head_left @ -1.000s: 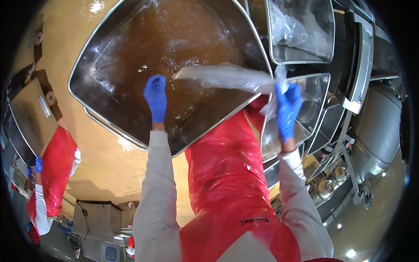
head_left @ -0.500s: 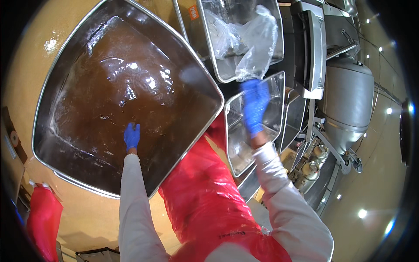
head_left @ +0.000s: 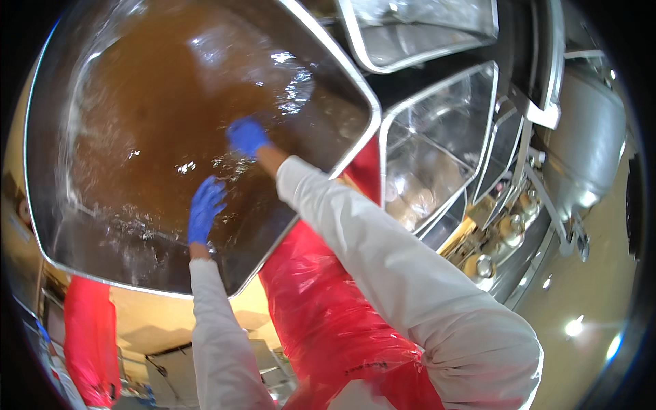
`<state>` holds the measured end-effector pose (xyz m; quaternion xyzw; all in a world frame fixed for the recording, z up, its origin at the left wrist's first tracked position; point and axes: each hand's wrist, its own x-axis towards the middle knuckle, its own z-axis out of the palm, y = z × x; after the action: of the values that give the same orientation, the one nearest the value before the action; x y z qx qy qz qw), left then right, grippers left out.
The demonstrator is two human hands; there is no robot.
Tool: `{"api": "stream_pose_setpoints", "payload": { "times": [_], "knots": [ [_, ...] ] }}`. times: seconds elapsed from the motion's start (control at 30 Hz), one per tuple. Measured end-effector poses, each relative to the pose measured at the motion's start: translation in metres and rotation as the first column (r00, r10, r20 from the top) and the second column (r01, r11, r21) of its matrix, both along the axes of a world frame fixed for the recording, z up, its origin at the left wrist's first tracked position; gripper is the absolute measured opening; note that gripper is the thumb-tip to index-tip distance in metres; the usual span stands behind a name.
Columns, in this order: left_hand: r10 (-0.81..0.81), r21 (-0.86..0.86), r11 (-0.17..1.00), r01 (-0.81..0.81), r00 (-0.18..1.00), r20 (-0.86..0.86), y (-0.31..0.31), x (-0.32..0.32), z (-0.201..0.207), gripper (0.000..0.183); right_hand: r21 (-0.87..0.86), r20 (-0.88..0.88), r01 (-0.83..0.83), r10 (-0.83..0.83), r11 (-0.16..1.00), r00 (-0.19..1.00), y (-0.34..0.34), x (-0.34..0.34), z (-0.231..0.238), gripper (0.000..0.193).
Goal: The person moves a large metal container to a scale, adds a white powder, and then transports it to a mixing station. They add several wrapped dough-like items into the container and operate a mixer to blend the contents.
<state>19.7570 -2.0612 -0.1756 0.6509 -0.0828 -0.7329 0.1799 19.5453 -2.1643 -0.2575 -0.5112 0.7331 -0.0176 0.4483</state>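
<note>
A big metal tub (head_left: 41,225) with a bright rim holds brown, rippling liquid (head_left: 150,123). Both of my hands, in blue gloves, are over or at this liquid, inside the tub's near right part. My left hand (head_left: 205,210) has its fingers spread and nothing in it. Farther in and to the right, my right hand (head_left: 247,136) reaches across the rim; its fingertips are blurred and partly hidden, so their grip does not show. Small ripples glint between the two hands.
Right of the tub stand a smaller metal bin (head_left: 437,160) and another bin (head_left: 424,51) at the top edge. A large grey steel vessel (head_left: 584,137) is farther right. Someone in a red apron (head_left: 92,335) stands at the lower left.
My right hand has swung left from beside the clear plastic bag at the upper bin to the liquid. The left hand's fingers have spread. My view has shifted.
</note>
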Motion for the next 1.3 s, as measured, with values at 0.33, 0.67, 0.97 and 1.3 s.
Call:
{"api": "stream_pose_setpoints", "payload": {
  "times": [0.33, 0.67, 0.97, 1.3],
  "knots": [
    [-0.194, -0.233, 0.922, 0.310, 0.889, 0.415, 0.013, -0.095, 0.086, 0.044, -0.407, 0.516, 0.406, -0.161, 0.818, 0.841, 0.077, -0.124, 0.307, 0.020],
    [-0.262, -0.200, 0.563, 0.802, 0.403, 0.877, 0.024, -0.179, 0.090, 0.054, -0.074, -0.277, 0.644, -0.636, 0.761, 0.720, 0.223, -0.538, 0.000, 0.044],
    [-0.388, 0.452, 0.187, 0.872, -0.357, 0.850, -0.020, -0.230, 0.176, 0.049, 0.156, -0.592, 0.535, -0.355, 0.830, 0.723, 0.105, -0.678, -0.146, 0.037],
    [-0.177, -0.040, 0.478, 0.878, 0.141, 0.974, -0.003, -0.265, 0.251, 0.020, -0.479, -0.172, 0.536, -0.673, 0.695, 0.719, 0.197, -0.615, -0.058, 0.027]
  ]
}}
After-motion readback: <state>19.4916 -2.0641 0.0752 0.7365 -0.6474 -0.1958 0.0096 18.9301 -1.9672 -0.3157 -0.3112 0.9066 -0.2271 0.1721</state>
